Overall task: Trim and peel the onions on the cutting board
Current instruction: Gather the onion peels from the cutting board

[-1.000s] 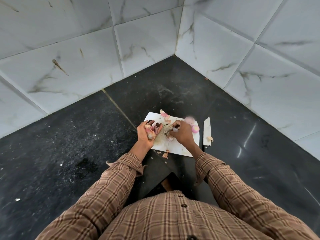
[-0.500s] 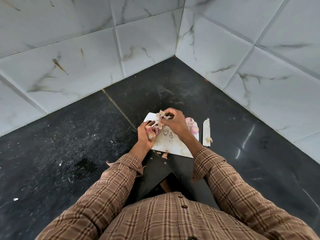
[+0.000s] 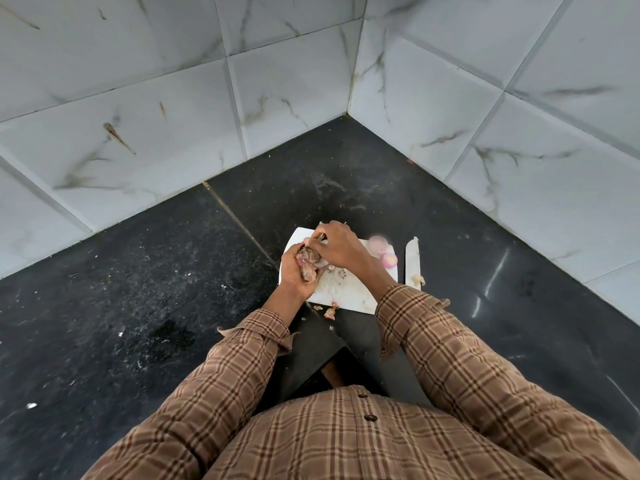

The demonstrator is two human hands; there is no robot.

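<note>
We see the cutting board (image 3: 346, 292) on the floor (image 3: 138, 271). Two peeled onions (image 3: 382, 251) sit at its far right corner, the knife (image 3: 412, 261) lies just right of it, and scraps (image 3: 330, 311) lie at its near edge.

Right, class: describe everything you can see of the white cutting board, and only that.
The cutting board is a flat white rectangle, plastic by its look, lying on the dark floor in front of the person. Its surface is smudged and strewn with bits of onion skin. Two peeled pinkish onions sit at its far right corner. The left hand and right hand cover its far left part. A knife lies beside its right edge.
</note>
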